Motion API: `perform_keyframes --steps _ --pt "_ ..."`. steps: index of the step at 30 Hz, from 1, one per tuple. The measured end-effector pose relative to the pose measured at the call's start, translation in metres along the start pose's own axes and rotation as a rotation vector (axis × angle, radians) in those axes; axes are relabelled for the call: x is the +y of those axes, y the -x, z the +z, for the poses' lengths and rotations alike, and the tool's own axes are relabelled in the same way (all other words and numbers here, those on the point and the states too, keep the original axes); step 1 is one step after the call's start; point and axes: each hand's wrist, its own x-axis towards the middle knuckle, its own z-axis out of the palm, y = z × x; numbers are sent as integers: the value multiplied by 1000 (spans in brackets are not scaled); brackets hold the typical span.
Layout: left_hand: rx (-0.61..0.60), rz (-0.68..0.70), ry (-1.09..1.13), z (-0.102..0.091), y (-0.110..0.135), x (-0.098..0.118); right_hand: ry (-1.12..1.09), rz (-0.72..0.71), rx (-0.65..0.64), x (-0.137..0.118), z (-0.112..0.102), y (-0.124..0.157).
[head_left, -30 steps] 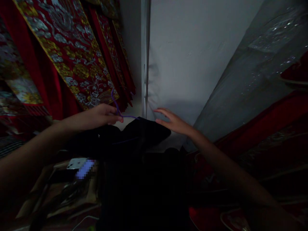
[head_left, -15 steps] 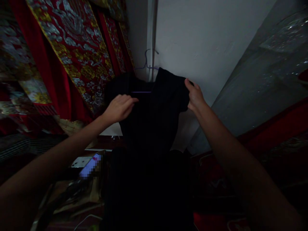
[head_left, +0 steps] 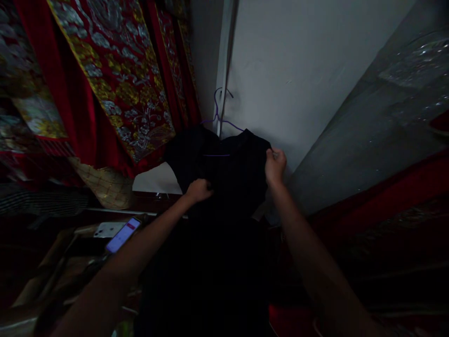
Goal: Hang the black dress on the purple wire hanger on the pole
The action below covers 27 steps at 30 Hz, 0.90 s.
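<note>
A black short-sleeved garment [head_left: 228, 187], which looks like a dress or shirt, hangs on a thin purple hanger [head_left: 216, 114] against a pale upright post. My left hand [head_left: 199, 190] is closed at the front of the garment, a little below the neckline, fingers curled against the cloth. On the other side, my right hand [head_left: 276, 164] pinches the sleeve edge near the shoulder. The purple bar of the hanger shows through the neck opening. The garment's lower part blends into the dark and its hem cannot be made out.
Red cloth with gold and silver embroidery [head_left: 119, 70] hangs at the left. A lit phone [head_left: 123, 235] and a white phone [head_left: 109, 229] lie at the lower left. A pale wall [head_left: 308, 61] stands behind, with clear plastic sheeting [head_left: 396, 93] at the right.
My left hand has moved right and down across the garment's front and its fingers have curled in. The garment and hanger sit lower in view, and more of the hanger shows.
</note>
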Motion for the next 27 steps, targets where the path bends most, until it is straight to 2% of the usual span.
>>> perform_keyframes --steps 2,4,5,7,8,10,12,16,21,23,27 --pt "127 -33 88 23 9 5 91 -80 146 3 0 37" --pt "323 -30 326 47 23 10 68 -80 147 5 0 90" --pt "428 -4 495 58 31 13 16 -14 44 6 1 118" --pt "591 61 817 77 46 19 -103 171 -341 8 4 170" --pt "628 84 924 84 53 22 -137 232 -508 9 6 191" --pt "668 87 1055 94 64 28 -135 267 -664 9 10 218" --pt "676 69 1138 100 72 31 -41 238 -665 9 12 228" --pt "655 61 1218 106 79 34 200 213 -644 6 9 222" --pt "679 -1 1175 111 81 30 272 220 -739 2 2 221" --pt "685 -4 1163 112 82 27 209 291 -793 0 1 224" --pt "703 13 1108 113 83 26 -53 574 -831 -8 3 217"
